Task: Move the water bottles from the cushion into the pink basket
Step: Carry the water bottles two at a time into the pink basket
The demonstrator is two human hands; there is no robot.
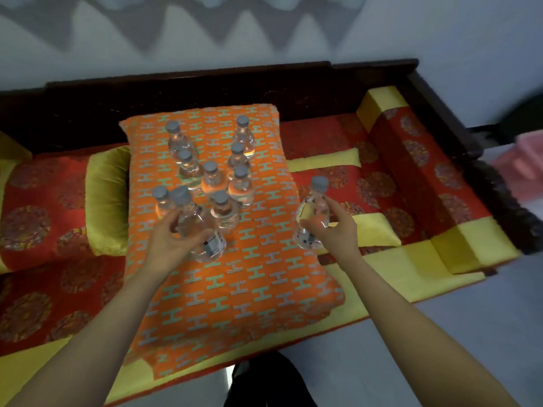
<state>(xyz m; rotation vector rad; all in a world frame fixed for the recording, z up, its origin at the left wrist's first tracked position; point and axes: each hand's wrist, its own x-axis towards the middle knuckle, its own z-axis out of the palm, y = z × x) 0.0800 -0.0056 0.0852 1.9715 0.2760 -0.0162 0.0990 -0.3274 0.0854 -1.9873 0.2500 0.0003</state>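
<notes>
Dark wooden bench (293,80), seat covered in red-and-yellow padding (367,183). Orange patterned cushion (249,289) lying across the middle, reaching from the back rail to the front edge. Yellow-ended bolster (105,201) just left of it; red bolster (426,171) toward the right end.

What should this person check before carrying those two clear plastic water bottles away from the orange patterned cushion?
1. Left hand has a firm hold on its clear plastic water bottle: ok, fingers wrapped around it.
2. Right hand holds the other clear bottle: ok.
3. Both grey caps on: ok.
4. Held bottles clear of the standing ones: the left one is close, cannot tell.
5. Pink basket in sight: blurred pink shape at far right, cannot tell.
6. Orange patterned cushion emptied: not ok, bottles remain.
</notes>
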